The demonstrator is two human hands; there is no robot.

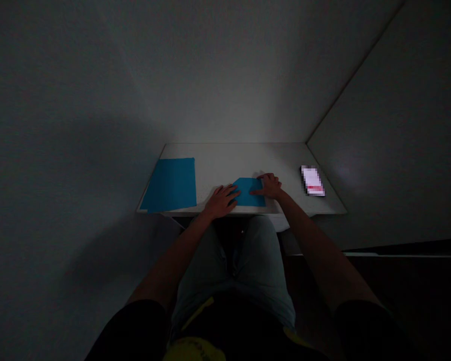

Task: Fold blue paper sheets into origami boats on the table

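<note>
Small blue paper (250, 193) pressed flat on desk (229, 159) by left hand (221, 200) and right hand (270, 186), fingers spread, nothing gripped. Creasing judged underway; aligned edges needed next.

Nothing could be read. The lit phone (312, 181) on the surface (225, 160) showed only blurred white and red blocks; the folded blue paper (250, 193) looked plain.

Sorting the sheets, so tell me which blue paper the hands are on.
The smaller blue paper, under both the left hand and right hand. The larger blue sheet lies apart at the left, untouched.
</note>
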